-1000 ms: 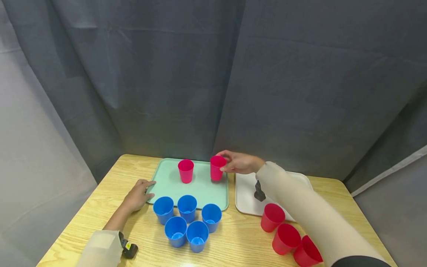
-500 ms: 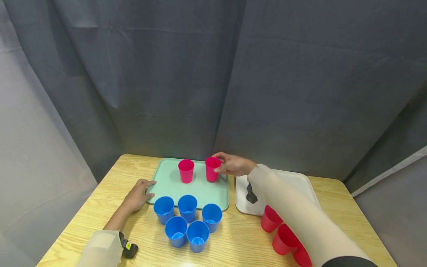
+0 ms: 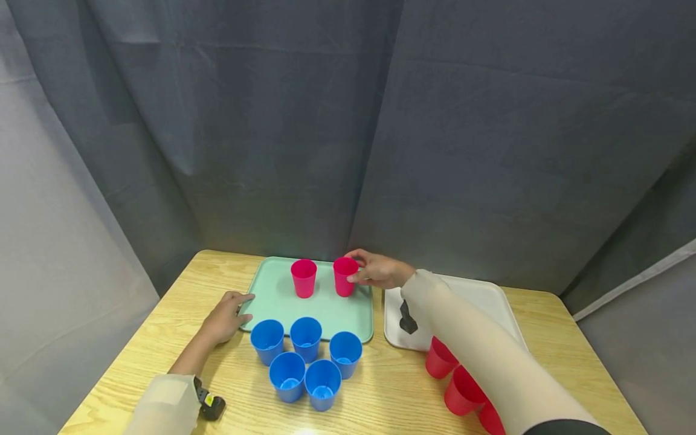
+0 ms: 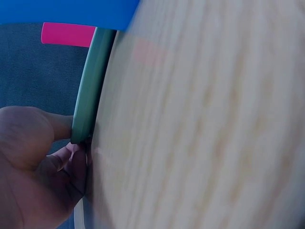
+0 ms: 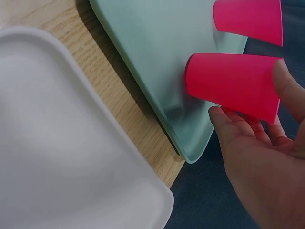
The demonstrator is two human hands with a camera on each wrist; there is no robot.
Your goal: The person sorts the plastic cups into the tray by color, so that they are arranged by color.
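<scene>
My right hand (image 3: pixel 382 270) grips an upright red cup (image 5: pixel 228 83) near its rim, thumb on one side and fingers on the other. That cup stands at the back right of the mint-green tray (image 3: pixel 293 314). Left of it on the same tray is a second red cup (image 3: pixel 304 279). At the tray's left end, my left hand (image 3: pixel 223 318) pinches the edge; in the left wrist view the thumb lies over the green rim (image 4: pixel 86 105) and the fingers curl beneath it.
Several upright blue cups (image 3: pixel 287 376) stand on the wooden table (image 3: pixel 391 399) before the green tray. To the right lies a white tray (image 3: pixel 478 296). More red cups (image 3: pixel 464 391) stand in front of it, partly hidden by my right sleeve (image 3: pixel 478 344). A grey curtain (image 3: pixel 272 151) hangs behind.
My right hand has moved the held red cup a little left and down onto the green tray, nearer the other red cup. My left hand stays at the tray's edge.
</scene>
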